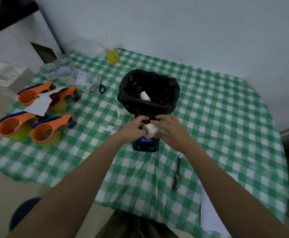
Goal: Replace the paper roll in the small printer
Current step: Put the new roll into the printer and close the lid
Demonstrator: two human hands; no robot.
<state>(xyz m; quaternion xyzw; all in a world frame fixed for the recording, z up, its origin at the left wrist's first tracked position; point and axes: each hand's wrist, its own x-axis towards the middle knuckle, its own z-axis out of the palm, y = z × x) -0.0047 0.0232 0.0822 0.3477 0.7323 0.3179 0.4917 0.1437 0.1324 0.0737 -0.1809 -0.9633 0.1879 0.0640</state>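
A white paper roll (151,130) hangs just above the small black printer (145,145), which lies on the green checked tablecloth with blue keys lit at its near end. My left hand (133,128) pinches the roll's left end, and my right hand (172,130) cups its right side with spread fingers. The hands hide the printer's far half. Another white roll (145,96) lies inside the black-lined bin (173,93) directly behind the printer.
Several orange tape dispensers (37,115) and a sheet of white paper sit at the left. Scissors (98,85), clear lidded cups (56,69) and a yellow bag (112,55) are at the back. A black pen (177,172) lies right of my arms; paper sheets (210,212) at the near edge.
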